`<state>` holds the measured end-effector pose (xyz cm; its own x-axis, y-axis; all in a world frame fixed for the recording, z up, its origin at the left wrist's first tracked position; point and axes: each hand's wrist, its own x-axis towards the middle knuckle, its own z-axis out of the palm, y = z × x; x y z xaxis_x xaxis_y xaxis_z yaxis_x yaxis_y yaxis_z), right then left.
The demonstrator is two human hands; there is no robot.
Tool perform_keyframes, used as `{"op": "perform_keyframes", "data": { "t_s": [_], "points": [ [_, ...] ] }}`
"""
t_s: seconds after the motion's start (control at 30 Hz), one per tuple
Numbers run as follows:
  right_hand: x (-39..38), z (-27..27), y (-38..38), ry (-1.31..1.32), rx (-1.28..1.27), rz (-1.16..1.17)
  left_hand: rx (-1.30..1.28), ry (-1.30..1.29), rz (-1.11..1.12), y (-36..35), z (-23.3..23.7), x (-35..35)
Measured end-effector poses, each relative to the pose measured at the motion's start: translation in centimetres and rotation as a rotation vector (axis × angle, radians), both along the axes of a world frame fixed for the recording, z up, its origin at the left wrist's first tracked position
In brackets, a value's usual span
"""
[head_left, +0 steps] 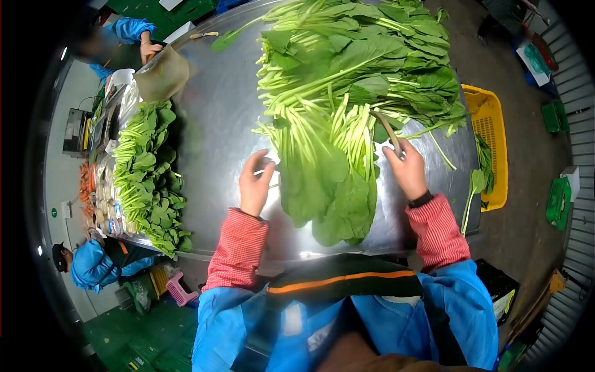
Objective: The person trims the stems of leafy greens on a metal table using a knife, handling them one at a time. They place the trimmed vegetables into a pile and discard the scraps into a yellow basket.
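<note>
Leafy greens with long pale-green stalks lie in front of me on the metal table, their leaves toward my body. My left hand is just left of these greens, fingers half curled and apart, with no clear object in them. To the right of the stalks, my right hand is closed on the lower end of a narrow, curved brown tool. Its kind is not clear from this angle. Beyond both hands lies a large heap of the same greens, stalks to the left and leaves to the right.
A neat row of greens lines the table's left side. A wooden-handled tool lies on the metal table near the far edge. A yellow crate stands at the right. Two co-workers in blue sleeves are at the left.
</note>
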<state>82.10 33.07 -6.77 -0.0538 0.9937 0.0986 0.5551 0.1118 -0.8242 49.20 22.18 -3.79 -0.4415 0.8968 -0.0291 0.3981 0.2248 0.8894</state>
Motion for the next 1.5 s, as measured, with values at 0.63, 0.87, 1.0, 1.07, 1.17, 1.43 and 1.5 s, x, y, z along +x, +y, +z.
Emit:
{"op": "perform_keyframes", "data": {
  "t_s": [0.63, 0.87, 1.0, 1.07, 1.17, 1.43, 1.5],
  "points": [
    [4.9, 6.2, -2.6, -0.044, 0.185, 0.109, -0.283, -0.961, -0.506, 8.2, 2.4, 17.8],
    [11.0, 2.1, -1.5, -0.388, 0.335, 0.138, -0.347, -1.09, -0.741, 7.4, 2.1, 19.6],
    [12.5, 1.0, -3.0, -0.001, -0.001, -0.043, -0.408, -1.06, -0.731, 7.5, 2.8, 20.5],
    [10.8, 3.4, -3.1, 0.374, -0.128, 0.089, -0.406, -1.151, -0.767, 7.9, 2.0, 21.5],
    [9.9, 7.2, -2.7, 0.51, -0.335, 0.263, -0.335, -1.136, -0.78, 8.0, 1.4, 22.9],
    [9.7, 4.9, -1.8, 0.399, -0.225, 0.153, -0.222, -0.294, -0.813, 6.5, 2.0, 22.7],
    [9.9, 4.7, -1.4, 0.282, -0.197, 0.196, -0.301, -0.442, -0.768, 6.4, 1.1, 23.0]
  ]
}}
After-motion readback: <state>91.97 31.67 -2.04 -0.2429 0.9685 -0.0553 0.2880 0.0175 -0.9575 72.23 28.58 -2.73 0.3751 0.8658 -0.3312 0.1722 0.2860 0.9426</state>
